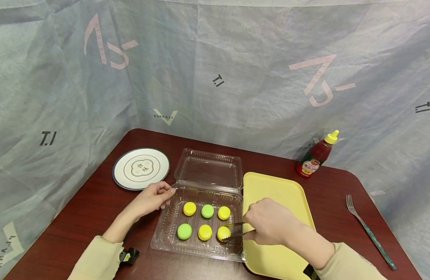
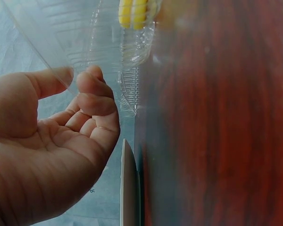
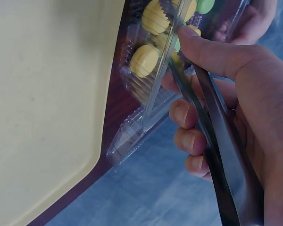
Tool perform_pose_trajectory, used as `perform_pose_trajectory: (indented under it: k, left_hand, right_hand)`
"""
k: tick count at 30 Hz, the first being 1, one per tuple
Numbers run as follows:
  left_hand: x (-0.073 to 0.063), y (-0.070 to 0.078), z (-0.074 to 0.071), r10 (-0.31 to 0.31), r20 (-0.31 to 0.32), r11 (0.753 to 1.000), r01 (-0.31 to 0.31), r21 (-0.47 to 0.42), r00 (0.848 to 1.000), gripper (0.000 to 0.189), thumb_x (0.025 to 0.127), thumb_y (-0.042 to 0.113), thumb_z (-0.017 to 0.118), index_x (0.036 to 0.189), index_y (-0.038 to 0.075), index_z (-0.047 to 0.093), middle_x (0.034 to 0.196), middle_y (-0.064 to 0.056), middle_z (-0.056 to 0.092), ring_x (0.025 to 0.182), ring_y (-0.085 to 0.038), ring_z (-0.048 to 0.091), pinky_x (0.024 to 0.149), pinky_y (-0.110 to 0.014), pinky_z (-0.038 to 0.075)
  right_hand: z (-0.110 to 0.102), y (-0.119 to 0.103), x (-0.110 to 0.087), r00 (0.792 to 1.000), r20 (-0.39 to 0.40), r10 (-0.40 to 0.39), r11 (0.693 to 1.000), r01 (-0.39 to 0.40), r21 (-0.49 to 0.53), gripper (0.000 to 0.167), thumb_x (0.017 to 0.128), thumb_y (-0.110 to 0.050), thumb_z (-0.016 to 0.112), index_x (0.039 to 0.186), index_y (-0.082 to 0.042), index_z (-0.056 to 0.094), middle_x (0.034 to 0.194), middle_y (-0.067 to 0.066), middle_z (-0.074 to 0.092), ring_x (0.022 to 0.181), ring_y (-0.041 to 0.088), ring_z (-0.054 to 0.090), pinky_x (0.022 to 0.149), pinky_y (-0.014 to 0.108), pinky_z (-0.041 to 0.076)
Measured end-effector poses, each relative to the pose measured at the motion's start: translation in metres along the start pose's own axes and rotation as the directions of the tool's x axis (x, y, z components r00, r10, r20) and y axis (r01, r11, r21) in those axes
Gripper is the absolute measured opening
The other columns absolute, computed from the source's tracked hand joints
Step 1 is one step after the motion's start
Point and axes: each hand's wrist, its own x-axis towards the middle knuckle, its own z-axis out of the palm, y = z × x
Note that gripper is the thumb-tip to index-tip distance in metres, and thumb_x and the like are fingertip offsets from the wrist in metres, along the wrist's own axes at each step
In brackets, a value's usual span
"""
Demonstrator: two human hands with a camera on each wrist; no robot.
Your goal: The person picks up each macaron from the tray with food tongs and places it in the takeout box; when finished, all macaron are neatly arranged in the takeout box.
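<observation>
A clear plastic clamshell box (image 1: 197, 253) lies unfolded on the table, its lid (image 1: 208, 171) laid back. In its base sit several macarons in two rows, yellow ones (image 1: 205, 232) and green ones (image 1: 184, 231). My left hand (image 1: 153, 200) pinches the box's left rim between thumb and fingers, plainly seen in the left wrist view. My right hand (image 1: 271, 221) grips metal tongs (image 3: 217, 127) over the box's right edge. The tips of the tongs stand at either side of the front-right yellow macaron (image 1: 222, 233); whether they squeeze it I cannot tell.
A yellow tray (image 1: 274, 186) lies right beside the box, under my right hand. Behind my left hand is a white plate (image 1: 124, 171) with a dark rim. A red sauce bottle (image 1: 314, 157) stands at the back right, and a fork (image 1: 370, 233) lies further right.
</observation>
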Motion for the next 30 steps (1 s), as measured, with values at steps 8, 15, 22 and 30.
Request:
perform_pose_trajectory:
  k: [8,15,22,30]
  left_hand:
    - [-0.0004,0.0005,0.0,0.002,0.002,1.0,-0.002,-0.005,1.0,0.022,0.103,0.02,0.058,0.101,-0.002,0.058,0.068,-0.003,0.053,0.062,-0.017,0.052,0.056,-0.026,0.043]
    - [-0.0019,0.0009,0.0003,0.004,-0.001,1.0,-0.004,-0.003,1.0,0.023,0.102,0.021,0.059,0.101,-0.002,0.058,0.068,-0.002,0.053,0.061,-0.017,0.052,0.056,-0.026,0.043]
    - [-0.0018,0.0,0.0003,0.007,-0.002,1.0,-0.007,-0.006,1.0,0.025,0.102,0.023,0.059,0.101,-0.002,0.058,0.068,-0.003,0.053,0.061,-0.016,0.051,0.055,-0.026,0.043]
    - [-0.0013,-0.0009,0.0002,0.009,-0.001,1.0,-0.009,-0.007,1.0,0.025,0.102,0.023,0.059,0.101,-0.002,0.058,0.069,-0.003,0.054,0.061,-0.016,0.052,0.055,-0.027,0.043]
  right_hand:
    - [0.0002,-0.0044,0.001,1.0,-0.011,0.003,0.998,-0.004,-0.055,0.04,0.073,-0.048,0.082,0.056,-0.025,0.054,0.048,-0.011,0.042,0.044,0.007,0.037,0.049,0.032,0.044]
    - [0.0006,-0.0048,0.0011,1.0,-0.025,0.009,0.999,-0.011,-0.047,0.041,0.072,-0.049,0.083,0.056,-0.024,0.054,0.048,-0.011,0.042,0.044,0.006,0.037,0.048,0.032,0.043]
    - [0.0003,-0.0039,0.0005,0.999,-0.029,0.017,1.0,-0.018,-0.021,0.041,0.07,-0.05,0.083,0.057,-0.026,0.053,0.049,-0.013,0.045,0.045,0.005,0.036,0.048,0.031,0.042]
    - [-0.0027,-0.001,-0.0034,1.0,-0.013,0.023,1.0,-0.022,0.022,0.033,0.072,-0.052,0.082,0.067,-0.024,0.066,0.055,-0.015,0.053,0.048,0.003,0.042,0.052,0.031,0.044]
